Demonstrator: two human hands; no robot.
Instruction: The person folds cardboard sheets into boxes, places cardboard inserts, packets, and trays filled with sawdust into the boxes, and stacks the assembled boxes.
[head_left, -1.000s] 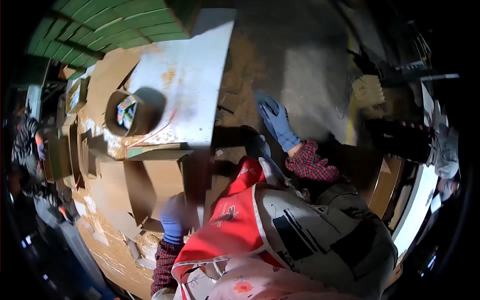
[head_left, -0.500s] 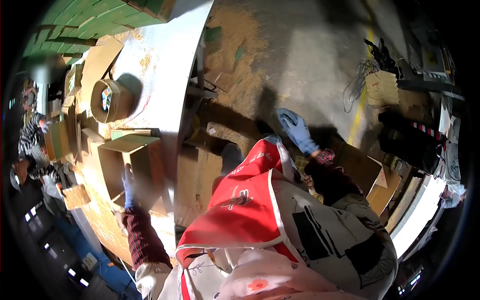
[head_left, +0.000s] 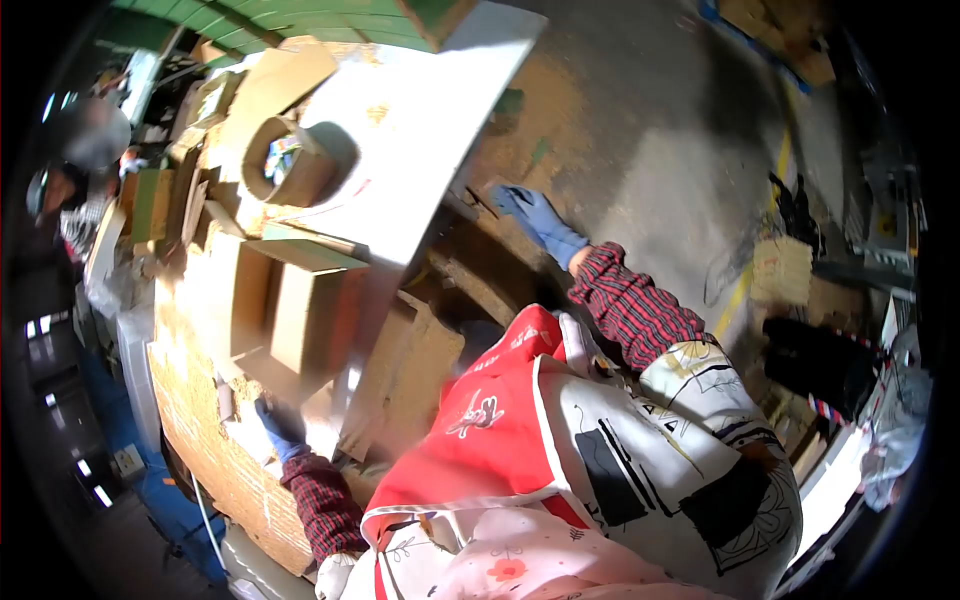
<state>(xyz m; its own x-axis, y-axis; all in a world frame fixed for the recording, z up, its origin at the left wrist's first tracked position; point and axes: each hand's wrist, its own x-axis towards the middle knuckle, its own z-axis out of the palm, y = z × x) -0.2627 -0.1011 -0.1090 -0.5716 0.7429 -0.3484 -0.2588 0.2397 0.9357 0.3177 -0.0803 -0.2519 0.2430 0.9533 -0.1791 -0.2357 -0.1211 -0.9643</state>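
Left hand (head_left: 278,430) lower left, just below open carton (head_left: 304,318), likely mid-handling; right hand (head_left: 542,218) upper centre; can't tell either's fingers; gripping would need up-frame reach.

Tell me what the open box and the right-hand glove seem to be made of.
Open box: probably cardboard, matte; plain tan sides with straight edges.
Right-hand glove: perhaps knitted fabric, dull blue; it fits closely, but blur leaves any coating unclear.
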